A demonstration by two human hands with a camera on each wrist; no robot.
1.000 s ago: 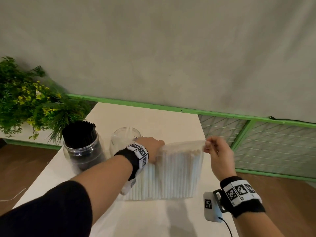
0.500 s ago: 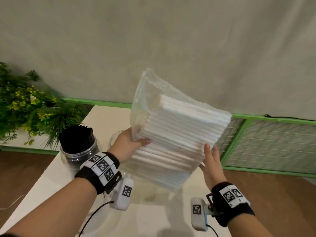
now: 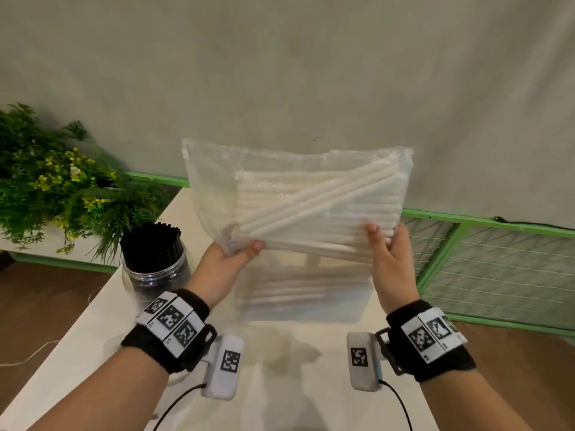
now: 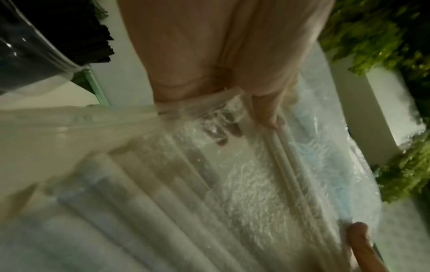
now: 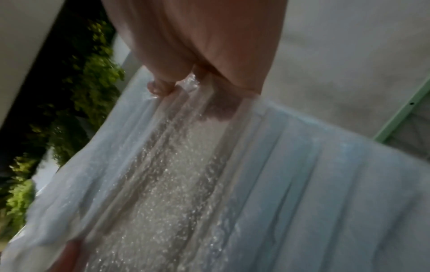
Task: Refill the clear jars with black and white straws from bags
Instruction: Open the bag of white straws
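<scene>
- The clear bag (image 3: pixel 295 213) of white straws (image 3: pixel 311 209) is held up above the white table (image 3: pixel 93 331), well clear of its surface and roughly level, in front of the wall.
- The bag's lower left edge is pinched by the left hand (image 3: pixel 224 269), thumb on the near face and fingers curled behind the plastic; the lower right edge is clasped the same way by the right hand (image 3: pixel 392 262).
- Most straws are seen lying flat in a stack, though a few are skewed diagonally across it.
- The jar of black straws (image 3: pixel 155 259) is seen standing at the table's left edge, near the green plant (image 3: pixel 62 188); an empty jar cannot be made out, hidden perhaps behind the bag.
- The step in hand is judged to be settling the straws before opening, so a gentle shake is advised until the stray ones are aligned.
- Both grips should be kept firm, since slippery film can slide.
- The mouth should be found and opened only once the stack is squared.
</scene>
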